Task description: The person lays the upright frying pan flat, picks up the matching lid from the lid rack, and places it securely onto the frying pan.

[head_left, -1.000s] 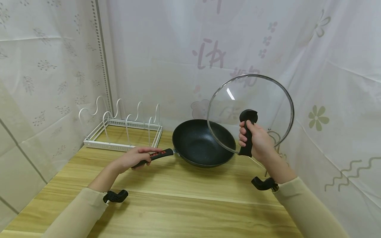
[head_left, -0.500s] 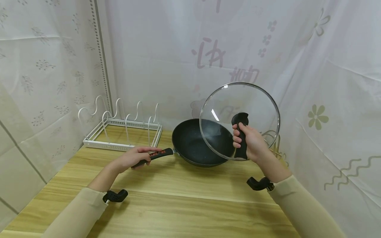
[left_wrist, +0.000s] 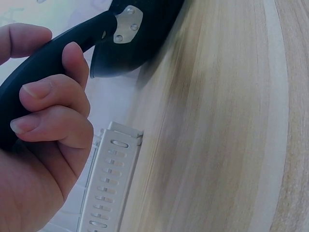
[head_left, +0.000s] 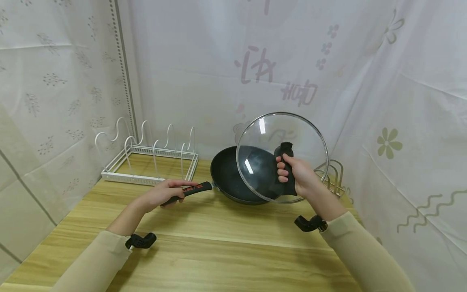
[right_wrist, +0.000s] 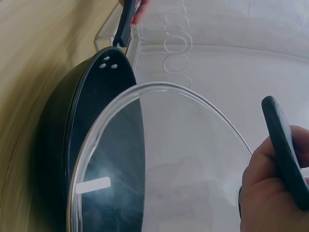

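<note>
A black wok (head_left: 228,178) sits on the wooden table, its long dark handle (head_left: 197,188) with red lettering pointing left. My left hand (head_left: 158,197) holds that handle; in the left wrist view several fingers (left_wrist: 58,94) curl round it from below. The right hand (head_left: 303,174) grips the black handle (head_left: 290,180) of a clear glass lid (head_left: 262,138) with a metal rim. Tilted steeply, the lid is in the air and overlaps the wok's right part in the head view. From the right wrist, the lid (right_wrist: 183,145) appears beside the wok's open mouth (right_wrist: 116,111).
A white wire rack (head_left: 146,177) with several curved dividers stands at the back left. Behind the lid, at right, is a gold-coloured wire stand (head_left: 337,174), partly hidden. Patterned cloth (head_left: 204,81) hangs behind and to the sides of the wooden table (head_left: 204,259).
The right hand has brought the lid left and down, so it covers more of the wok in the head view. My left hand and the wok stay put.
</note>
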A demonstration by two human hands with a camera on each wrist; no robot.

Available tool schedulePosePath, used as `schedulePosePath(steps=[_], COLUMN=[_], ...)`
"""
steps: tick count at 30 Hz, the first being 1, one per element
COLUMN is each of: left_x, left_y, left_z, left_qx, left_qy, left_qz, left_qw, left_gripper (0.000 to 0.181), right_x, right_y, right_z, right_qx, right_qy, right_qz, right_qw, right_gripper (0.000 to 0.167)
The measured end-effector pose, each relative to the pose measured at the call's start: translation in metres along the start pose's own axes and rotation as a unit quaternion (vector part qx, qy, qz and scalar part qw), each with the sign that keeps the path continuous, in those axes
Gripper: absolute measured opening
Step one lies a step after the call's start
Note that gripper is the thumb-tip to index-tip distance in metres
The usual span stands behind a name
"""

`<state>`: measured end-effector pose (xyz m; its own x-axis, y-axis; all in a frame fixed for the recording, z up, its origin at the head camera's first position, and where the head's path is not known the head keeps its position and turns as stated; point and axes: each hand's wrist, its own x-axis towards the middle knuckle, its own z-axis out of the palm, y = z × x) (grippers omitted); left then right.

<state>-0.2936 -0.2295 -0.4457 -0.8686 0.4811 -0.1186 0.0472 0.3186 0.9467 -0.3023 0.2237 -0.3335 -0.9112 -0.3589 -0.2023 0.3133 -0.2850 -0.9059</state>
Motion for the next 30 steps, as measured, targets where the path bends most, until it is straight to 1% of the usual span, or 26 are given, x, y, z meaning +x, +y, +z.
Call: schedulePosePath(steps=[3,9,14,18,23,30], left_x=[-0.001,0.0,0.001,0.001,0.002,0.002], left_y=[0.0,0.0,-0.002,-0.004,-0.005,-0.005], left_z=[0.0,0.0,0.001,0.0,0.0,0.0], left_qx=[0.002,0.006,0.003,-0.001,-0.003,-0.001], left_qy=[0.002,0.007,0.011,0.007,0.008,0.006], left_qz=[-0.002,-0.006,-0.008,-0.005,-0.002,-0.002], left_qw=[1.0,0.9999,0.9999,1.0,1.0,1.0], left_gripper=[0.058,0.059,0.059,0.06,0.059,0.059], right_x=[0.005,0.019,0.033,0.044,0.058,0.076], right_y=[0.001,0.004,0.005,0.004,0.005,0.008], right_z=[0.003,0.011,0.02,0.026,0.03,0.029], right_qx=[0.017,0.026,0.048,0.076,0.104,0.135], right_qy=[-0.002,-0.001,0.013,0.022,0.019,0.026], right_qz=[0.017,0.034,0.053,0.077,0.098,0.128], right_qw=[0.9997,0.9991,0.9974,0.9939,0.9895,0.9823], right_gripper=[0.029,0.029,0.028,0.027,0.027,0.024])
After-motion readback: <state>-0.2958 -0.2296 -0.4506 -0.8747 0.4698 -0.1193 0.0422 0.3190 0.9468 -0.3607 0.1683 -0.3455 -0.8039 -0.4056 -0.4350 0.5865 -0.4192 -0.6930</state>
